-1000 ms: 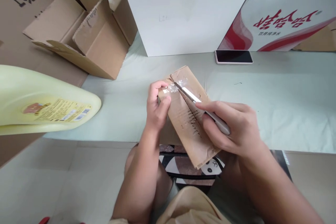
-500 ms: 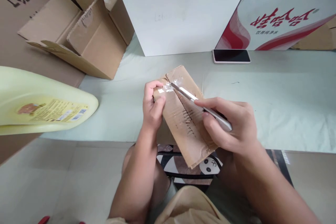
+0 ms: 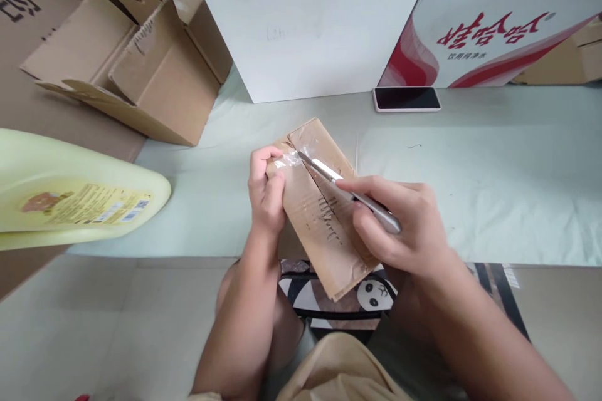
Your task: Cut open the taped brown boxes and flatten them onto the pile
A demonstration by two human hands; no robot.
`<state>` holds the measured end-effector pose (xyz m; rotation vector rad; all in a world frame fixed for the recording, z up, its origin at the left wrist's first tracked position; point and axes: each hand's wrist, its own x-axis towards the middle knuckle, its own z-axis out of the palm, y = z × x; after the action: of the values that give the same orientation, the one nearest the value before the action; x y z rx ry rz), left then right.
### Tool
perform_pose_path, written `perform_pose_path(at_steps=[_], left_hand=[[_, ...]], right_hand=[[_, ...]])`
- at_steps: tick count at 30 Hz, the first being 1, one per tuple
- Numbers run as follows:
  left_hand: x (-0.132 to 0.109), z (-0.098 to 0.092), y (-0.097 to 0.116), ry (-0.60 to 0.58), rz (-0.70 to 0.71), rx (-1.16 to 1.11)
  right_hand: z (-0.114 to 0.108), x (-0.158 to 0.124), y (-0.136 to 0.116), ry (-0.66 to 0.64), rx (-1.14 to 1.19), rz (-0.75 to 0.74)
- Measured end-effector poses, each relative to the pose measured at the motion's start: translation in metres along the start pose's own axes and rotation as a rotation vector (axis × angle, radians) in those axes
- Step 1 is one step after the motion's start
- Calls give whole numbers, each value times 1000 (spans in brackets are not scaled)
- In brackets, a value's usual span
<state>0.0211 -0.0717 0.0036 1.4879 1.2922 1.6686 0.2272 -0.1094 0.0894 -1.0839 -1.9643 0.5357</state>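
A flat brown cardboard box lies tilted over the table's front edge, with a dark slit along its middle and shiny clear tape near its far end. My left hand is closed on the box's left far corner, thumb on top. In my right hand is a grey utility knife, gripped between thumb and fingers. Its blade tip touches the tape at the far end of the slit. My right fingertips hover over the right side of the box.
A phone lies by a white box and a red-and-white carton at the back. Open cardboard boxes stand at the back left. A yellow bottle is at the left edge of the pale-green-covered table.
The whole view has shifted slightly, so most things sit a little further left. The knife tip remains at the tape, and both hands keep their holds.
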Motion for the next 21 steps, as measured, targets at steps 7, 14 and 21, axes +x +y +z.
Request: perform_pose_path(at_steps=[7,14,21], left_hand=[[-1,2,1,6,-20,-18],[-1,3,2,18,-63,-26],[-2,1,5,28,-45,-17]], right_hand=[[2,3,0,-83,-29,16],[-1,0,1,-36,47,22],[2,-1,3,-145,-60,-16]])
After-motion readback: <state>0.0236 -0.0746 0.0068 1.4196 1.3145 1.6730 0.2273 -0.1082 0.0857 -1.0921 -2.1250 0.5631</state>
